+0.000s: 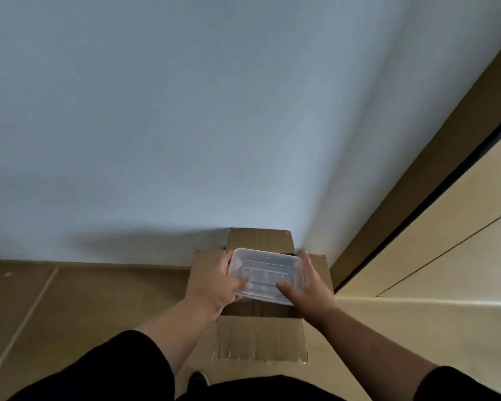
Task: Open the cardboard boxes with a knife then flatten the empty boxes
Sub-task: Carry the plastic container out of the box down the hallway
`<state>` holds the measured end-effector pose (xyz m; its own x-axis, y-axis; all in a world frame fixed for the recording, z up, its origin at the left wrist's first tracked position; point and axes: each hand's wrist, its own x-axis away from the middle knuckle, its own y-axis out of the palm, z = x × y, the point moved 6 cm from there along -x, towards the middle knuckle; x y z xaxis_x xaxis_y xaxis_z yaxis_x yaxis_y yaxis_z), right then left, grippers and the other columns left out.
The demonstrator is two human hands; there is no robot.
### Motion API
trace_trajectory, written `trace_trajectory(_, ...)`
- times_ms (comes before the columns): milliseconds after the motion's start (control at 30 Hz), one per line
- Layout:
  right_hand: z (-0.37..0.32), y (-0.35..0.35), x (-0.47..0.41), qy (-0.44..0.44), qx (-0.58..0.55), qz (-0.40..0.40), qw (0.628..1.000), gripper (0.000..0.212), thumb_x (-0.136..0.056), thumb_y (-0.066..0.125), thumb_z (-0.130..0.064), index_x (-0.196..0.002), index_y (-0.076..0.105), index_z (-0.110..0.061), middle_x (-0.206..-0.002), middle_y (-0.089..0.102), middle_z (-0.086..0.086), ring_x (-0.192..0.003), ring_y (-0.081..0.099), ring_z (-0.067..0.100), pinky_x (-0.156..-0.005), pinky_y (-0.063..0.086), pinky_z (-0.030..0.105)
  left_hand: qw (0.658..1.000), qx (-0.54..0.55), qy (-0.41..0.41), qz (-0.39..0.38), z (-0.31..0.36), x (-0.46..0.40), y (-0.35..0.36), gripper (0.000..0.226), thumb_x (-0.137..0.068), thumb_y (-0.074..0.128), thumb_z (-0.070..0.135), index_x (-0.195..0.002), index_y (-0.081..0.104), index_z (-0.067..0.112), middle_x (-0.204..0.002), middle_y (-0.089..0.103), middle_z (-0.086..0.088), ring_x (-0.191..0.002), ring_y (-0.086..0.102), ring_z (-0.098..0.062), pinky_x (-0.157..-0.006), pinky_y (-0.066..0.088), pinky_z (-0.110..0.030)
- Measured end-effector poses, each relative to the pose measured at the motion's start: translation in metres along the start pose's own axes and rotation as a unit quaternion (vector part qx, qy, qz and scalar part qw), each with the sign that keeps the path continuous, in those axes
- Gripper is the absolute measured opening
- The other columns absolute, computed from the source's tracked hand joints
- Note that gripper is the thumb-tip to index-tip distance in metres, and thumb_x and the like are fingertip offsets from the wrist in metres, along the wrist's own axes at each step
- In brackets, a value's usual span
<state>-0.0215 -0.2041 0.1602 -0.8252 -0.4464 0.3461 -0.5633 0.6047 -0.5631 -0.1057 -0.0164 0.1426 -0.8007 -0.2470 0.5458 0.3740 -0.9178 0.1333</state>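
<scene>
Now, head view: one wide look down at both hands over an opened box in a room corner.
Landmark: brown cardboard box [259, 334] with its four flaps folded outward, standing on the tan floor [41, 314] against the pale blue-grey wall [185, 125].
Task thing: the box is open at the top; its near flap lies toward the person, its far flap leans on the wall.
Held item: clear rectangular plastic lidded container [265, 274], above the box mouth, long axis running left to right across the opening.
Left hand [214, 287]: at the container's left short end, thumb on top, fingers [237, 265] curled under and visible through the plastic.
Right hand [308, 287]: at the container's right end, thumb on the lid, the other fingers wrapped round the far side and mostly hidden.
Nearness: both hands sit equally close to the box mouth, one each side.
Knife: not in view.
Right of the box: light wooden panelling [446, 227] with a dark gap.
Judged step: emptying the box, so flattening is not yet possible.
</scene>
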Motion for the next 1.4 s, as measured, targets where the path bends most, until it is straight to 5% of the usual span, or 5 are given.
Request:
trace_trajectory(367,-0.058,0.098,0.039,-0.123,0.023,-0.188,0.974,0.094,-0.090,0.068,-0.041,-0.157,0.002,-0.032,-0.161,0.022,-0.005,-0.143,0.033,0.021,-0.111,0.038,0.041,0.967,0.084,0.019,0.239,-0.073,0.114,-0.080,0.046,-0.080,0.071,0.007,-0.116,0.055,0.033,-0.112,0.065,-0.006,-0.098,0.066,-0.027,-0.079,0.060,-0.045)
trace_trajectory(700,-0.132,0.259,0.111,-0.177,0.094,-0.352,0.914,0.095,-0.093,0.065,-0.030,-0.157,-0.006,-0.033,-0.159,0.027,-0.003,-0.141,0.036,0.022,-0.116,0.034,0.044,0.876,0.261,0.072,0.400,-0.177,0.258,-0.199,0.063,-0.089,0.064,-0.007,-0.142,0.042,0.019,-0.133,0.058,-0.015,-0.113,0.061,-0.036,-0.080,0.058,-0.046)
trace_trajectory(933,-0.166,0.403,0.196,-0.150,0.105,-0.428,0.885,0.035,-0.097,0.057,-0.026,-0.132,0.053,-0.030,-0.110,0.069,-0.009,-0.097,0.070,0.016,-0.086,0.058,0.038,0.816,0.312,0.072,0.481,-0.257,0.384,-0.287,0.058,-0.093,0.058,-0.008,-0.142,0.044,0.017,-0.128,0.063,-0.009,-0.115,0.062,-0.029,-0.100,0.050,-0.048)
trace_trajectory(1100,-0.196,0.492,0.260,-0.166,0.119,-0.468,0.860,0.026,-0.100,0.051,-0.016,-0.124,0.056,-0.023,-0.105,0.068,-0.002,-0.092,0.069,0.020,-0.077,0.057,0.034,0.811,0.310,0.045,0.494,-0.311,0.461,-0.337,0.045,-0.093,0.057,-0.003,-0.132,0.058,0.019,-0.117,0.071,-0.005,-0.109,0.067,-0.027,-0.092,0.056,-0.046)
trace_trajectory(1400,-0.246,0.620,0.306,-0.193,0.156,-0.533,0.809,0.019,-0.099,0.055,-0.016,-0.116,0.058,-0.025,-0.100,0.070,0.006,-0.089,0.069,0.020,-0.084,0.057,0.045,0.724,0.363,-0.004,0.587,-0.353,0.540,-0.410,0.026,-0.094,0.063,0.003,-0.118,0.060,0.011,-0.109,0.070,-0.007,-0.095,0.070,-0.021,-0.072,0.062,-0.034)
